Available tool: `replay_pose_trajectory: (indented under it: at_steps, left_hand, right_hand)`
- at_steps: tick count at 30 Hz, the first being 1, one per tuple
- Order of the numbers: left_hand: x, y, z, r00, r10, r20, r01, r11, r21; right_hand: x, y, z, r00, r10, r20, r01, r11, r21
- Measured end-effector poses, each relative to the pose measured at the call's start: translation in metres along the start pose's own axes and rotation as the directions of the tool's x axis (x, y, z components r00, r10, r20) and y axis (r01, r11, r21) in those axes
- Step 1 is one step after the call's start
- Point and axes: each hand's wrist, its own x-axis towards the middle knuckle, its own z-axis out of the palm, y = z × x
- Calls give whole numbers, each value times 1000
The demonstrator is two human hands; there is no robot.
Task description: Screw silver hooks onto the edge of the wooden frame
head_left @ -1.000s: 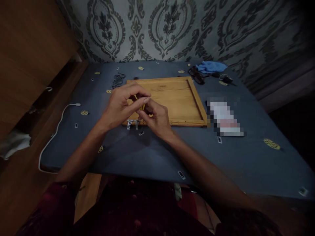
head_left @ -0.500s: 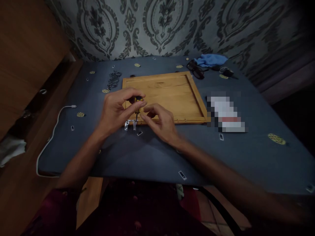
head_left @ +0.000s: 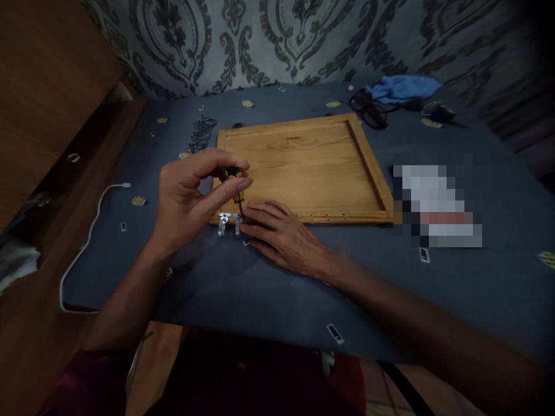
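"Where's the screwdriver (head_left: 239, 195)?"
"Nearly upright at the wooden panel's (head_left: 299, 164) near-left edge, by the metal bracket (head_left: 222, 222); the left hand's (head_left: 186, 190) fingers pinch its handle."
"Right hand (head_left: 288, 238)?"
"Fingers outstretched, empty, over the panel's near edge beside the bracket."

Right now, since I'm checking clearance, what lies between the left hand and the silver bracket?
In the head view, a yellow-and-black screwdriver: the left hand holds its handle, and its shaft points down toward the silver bracket.
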Motion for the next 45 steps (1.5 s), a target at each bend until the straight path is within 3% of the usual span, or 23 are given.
replay_pose_trajectory:
  at_steps: [11,18,22,26,29,36,45]
  left_hand:
    - [0,2,-3,1000,2,29,-2,1000,-19]
    - [-2,3,-3,993,-108,40,111,989,-93]
    - [-5,-2,8,998,-62,-29,59,991,-118]
    - [-9,-11,19,989,52,-140,-70,990,-125]
    - [-11,-14,23,981,61,-186,-87,987,-133]
    - [-9,-11,11,951,122,-283,-156,983,-101]
    - [-8,-27,7,981,42,-190,-81,977,-200]
  right_hand:
    - [1,-4,2,1000,22,-13,-22,997,-68]
    - [3,-4,2,1000,19,-9,-19,998,-54]
    - [4,-3,2,1000,24,18,-24,999,-45]
    - [7,-3,3,999,-6,42,8,999,-45]
    - [9,-2,4,999,-19,36,21,998,-58]
    - [9,1,7,999,-26,19,28,997,-68]
    - [7,0,5,999,-18,28,20,998,-60]
